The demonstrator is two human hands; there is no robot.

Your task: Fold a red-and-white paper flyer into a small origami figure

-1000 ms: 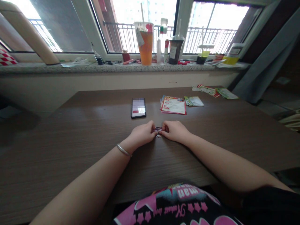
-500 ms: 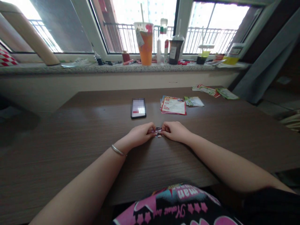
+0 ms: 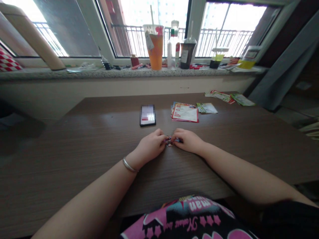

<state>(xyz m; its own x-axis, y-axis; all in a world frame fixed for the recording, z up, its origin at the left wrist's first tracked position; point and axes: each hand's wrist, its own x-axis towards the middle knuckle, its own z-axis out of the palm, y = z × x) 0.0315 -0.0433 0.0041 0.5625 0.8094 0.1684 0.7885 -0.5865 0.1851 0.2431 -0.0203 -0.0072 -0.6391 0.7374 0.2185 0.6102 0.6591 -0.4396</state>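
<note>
Between my two hands lies a small, colourfully printed paper piece point(image 3: 169, 142), mostly covered by fingers; its exact kind is too small to make out. My left hand point(image 3: 152, 143), with a silver bangle on its wrist, pinches the piece's left side. On the other side, my right hand point(image 3: 187, 140) has its fingers closed on the right edge, the thumb tucked beneath. Both hands rest low over the brown table point(image 3: 99, 139). Just beyond the left hand is a dark-framed phone point(image 3: 148, 115) with its screen lit and blurred.
A stack of red-bordered cards point(image 3: 185, 112) lies past my right hand, beside green packets point(image 3: 207, 108). More printed cards point(image 3: 221, 96) are at the far right. On the granite windowsill point(image 3: 119, 73) stand an orange drink cup point(image 3: 156, 49), a dark drink cup point(image 3: 187, 54) and bottles.
My left hand has rolled over, its back now turned more upward and its fingers further round the paper piece. The right hand's fingers have shifted slightly on the other side.
</note>
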